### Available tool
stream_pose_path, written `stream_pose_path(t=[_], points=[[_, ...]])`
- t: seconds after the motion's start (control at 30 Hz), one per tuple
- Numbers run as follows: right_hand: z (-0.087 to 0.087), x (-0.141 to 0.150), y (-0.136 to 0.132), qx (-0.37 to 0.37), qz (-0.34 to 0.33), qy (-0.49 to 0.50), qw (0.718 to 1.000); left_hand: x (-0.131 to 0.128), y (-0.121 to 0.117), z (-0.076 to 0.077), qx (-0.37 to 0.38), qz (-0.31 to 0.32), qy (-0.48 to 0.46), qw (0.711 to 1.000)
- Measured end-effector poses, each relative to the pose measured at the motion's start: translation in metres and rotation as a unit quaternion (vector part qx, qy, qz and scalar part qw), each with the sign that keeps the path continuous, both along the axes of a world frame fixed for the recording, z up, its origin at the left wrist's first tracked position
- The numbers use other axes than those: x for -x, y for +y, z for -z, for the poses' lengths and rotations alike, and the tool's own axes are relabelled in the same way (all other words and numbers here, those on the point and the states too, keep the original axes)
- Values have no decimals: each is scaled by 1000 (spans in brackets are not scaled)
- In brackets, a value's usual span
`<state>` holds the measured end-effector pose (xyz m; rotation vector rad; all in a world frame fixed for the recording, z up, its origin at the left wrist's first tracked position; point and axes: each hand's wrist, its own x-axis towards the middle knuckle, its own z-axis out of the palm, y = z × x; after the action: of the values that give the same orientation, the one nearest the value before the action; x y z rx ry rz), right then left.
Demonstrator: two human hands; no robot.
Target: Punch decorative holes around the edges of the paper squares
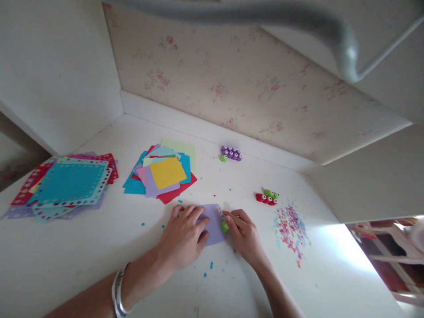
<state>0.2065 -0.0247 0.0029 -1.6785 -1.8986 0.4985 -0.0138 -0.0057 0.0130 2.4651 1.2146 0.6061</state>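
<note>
A lavender paper sheet point(214, 237) lies flat on the white desk in front of me. My left hand point(182, 236) rests on its left part, fingers spread and pressing it down. At the sheet's right edge is a small green paper punch point(225, 226), gripped by my right hand point(244, 235) between thumb and fingers. Small punched holes show along the sheet near its upper right corner. My right fingers hide part of the punch and of the edge. Tiny blue paper bits point(211, 265) lie scattered around the sheet.
Colored plain sheets point(168, 173) lie stacked behind my left hand. Farther left is a pile of sheets with punched borders point(77, 179). Purple punches point(231, 153) stand near the wall, red punches point(266, 199) nearer. A heap of confetti point(291, 227) lies right. A grey bar point(232, 12) crosses overhead.
</note>
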Motion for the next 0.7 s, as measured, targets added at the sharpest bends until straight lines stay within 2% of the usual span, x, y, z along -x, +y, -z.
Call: stream_pose_path(t=[0.17,0.27,0.33,0.53,0.63,0.7], points=[[-10,-16,-8,-26,43,24,998,1,1,2,0,6,5,1000],[-12,-21,-15,-37,78,5,996,0,2,3,0,7,5,1000],[-13,-21,-19,-31,77,-16,996,0,2,4,2,10,4,1000],[-26,-21,-25,0,36,-8,999,-2,3,3,3,8,4,1000],[-40,-33,-25,46,22,25,998,-2,4,4,2,5,6,1000],[-48,-47,-21,85,38,72,993,-1,4,5,1,5,8,1000]])
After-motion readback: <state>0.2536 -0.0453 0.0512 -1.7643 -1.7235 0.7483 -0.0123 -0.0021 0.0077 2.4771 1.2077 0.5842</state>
